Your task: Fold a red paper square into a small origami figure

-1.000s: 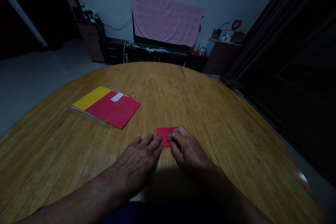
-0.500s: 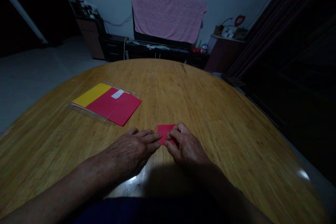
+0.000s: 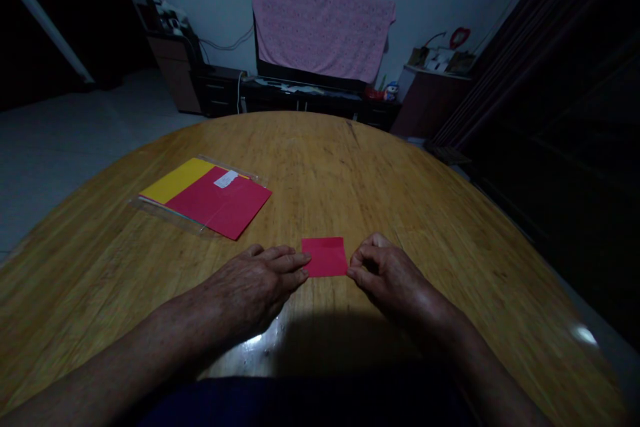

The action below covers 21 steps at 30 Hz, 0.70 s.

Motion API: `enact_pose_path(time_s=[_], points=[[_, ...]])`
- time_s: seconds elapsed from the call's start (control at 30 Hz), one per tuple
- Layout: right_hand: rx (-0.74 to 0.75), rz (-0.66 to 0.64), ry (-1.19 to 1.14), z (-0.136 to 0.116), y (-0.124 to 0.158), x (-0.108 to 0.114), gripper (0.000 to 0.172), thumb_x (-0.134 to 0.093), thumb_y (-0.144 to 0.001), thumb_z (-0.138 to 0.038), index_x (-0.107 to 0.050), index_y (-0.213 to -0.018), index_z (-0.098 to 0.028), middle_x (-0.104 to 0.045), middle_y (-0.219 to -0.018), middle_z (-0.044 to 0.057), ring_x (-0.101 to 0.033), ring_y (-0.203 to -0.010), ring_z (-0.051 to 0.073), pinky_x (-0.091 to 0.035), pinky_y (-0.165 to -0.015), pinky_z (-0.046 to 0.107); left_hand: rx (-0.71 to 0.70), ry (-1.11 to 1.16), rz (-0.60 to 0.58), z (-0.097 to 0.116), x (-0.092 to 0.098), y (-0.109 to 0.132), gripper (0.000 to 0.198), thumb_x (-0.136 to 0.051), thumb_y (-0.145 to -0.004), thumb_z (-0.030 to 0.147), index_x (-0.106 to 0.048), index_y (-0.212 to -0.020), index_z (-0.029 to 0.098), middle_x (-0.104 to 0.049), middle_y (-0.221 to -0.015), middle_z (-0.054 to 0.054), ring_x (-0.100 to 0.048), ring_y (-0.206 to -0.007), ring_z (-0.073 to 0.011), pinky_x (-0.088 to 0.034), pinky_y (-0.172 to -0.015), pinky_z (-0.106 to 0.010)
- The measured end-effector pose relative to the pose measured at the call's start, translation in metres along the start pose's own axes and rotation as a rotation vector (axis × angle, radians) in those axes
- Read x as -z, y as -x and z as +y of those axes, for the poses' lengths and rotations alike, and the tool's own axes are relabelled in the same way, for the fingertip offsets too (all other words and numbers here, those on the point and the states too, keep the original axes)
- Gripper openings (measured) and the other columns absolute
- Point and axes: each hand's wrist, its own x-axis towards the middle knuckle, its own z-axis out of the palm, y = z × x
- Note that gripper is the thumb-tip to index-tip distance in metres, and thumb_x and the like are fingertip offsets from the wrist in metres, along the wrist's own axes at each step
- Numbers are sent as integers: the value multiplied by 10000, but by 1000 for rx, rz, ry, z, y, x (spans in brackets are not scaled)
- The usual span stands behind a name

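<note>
Just flat red paper rectangle (image 3: 325, 257)

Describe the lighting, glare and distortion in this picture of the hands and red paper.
Head view: dim, corners nearly black; a shadow darkens the table below the red paper; glare patch by the left hand, another by the right edge; the wide lens bows the table rim.

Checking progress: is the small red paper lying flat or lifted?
Flat: the small red paper lies on the table, no edge raised; the left hand touches its left edge.
</note>
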Motion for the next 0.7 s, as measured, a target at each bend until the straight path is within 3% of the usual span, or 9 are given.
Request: enact_pose_path(time_s=[0.17, 0.3, 0.43, 0.57, 0.7], points=[[140, 103, -31, -26, -6, -6, 111, -528, -870, -199, -612, -800, -211, -573, -807, 24, -560, -744, 159, -445, -644, 296, -35, 40, 40, -1, 0, 0, 384, -430, -919, 177, -591, -1261, 248, -522, -1418, -47, -487, -1286, -231, -371, -1059, -405], [236, 77, -59, -44, -14, -23, 186, -472, -888, -142, -632, -961, -202, -621, -983, 63, -582, -930, 182, -488, -784, 316, -32, 82, 74, -1, -1, 1, 381, -440, -919, 176, -587, -1261, 259, -522, -1410, -45, -495, -1270, -219, -365, -1064, -383], [239, 23, 78, -38, -15, -31, 271, -471, -901, -167, -624, -1124, -182, -610, -1141, 94, -548, -1050, 219, -472, -905, 377, -23, 84, 72, -1, 0, 2, 377, -433, -926, 187, -585, -1262, 268, -525, -1404, -41, -474, -1288, -228, -348, -1080, -402], [156, 98, 185, -26, -10, -26, 338, -509, -899, -249, -590, -1204, -129, -571, -1237, 137, -512, -1119, 266, -446, -970, 430, -25, 31, 47, -3, 2, 1, 356, -435, -920, 195, -604, -1231, 238, -502, -1425, -67, -440, -1322, -256, -342, -1093, -430], [122, 119, 221, -23, -7, -22, 385, -516, -892, -273, -557, -1244, -122, -548, -1259, 144, -492, -1139, 280, -439, -985, 446, -85, 23, 62, -5, 5, 0, 327, -412, -929, 195, -641, -1162, 206, -544, -1382, -72, -461, -1303, -230, -326, -1116, -396]])
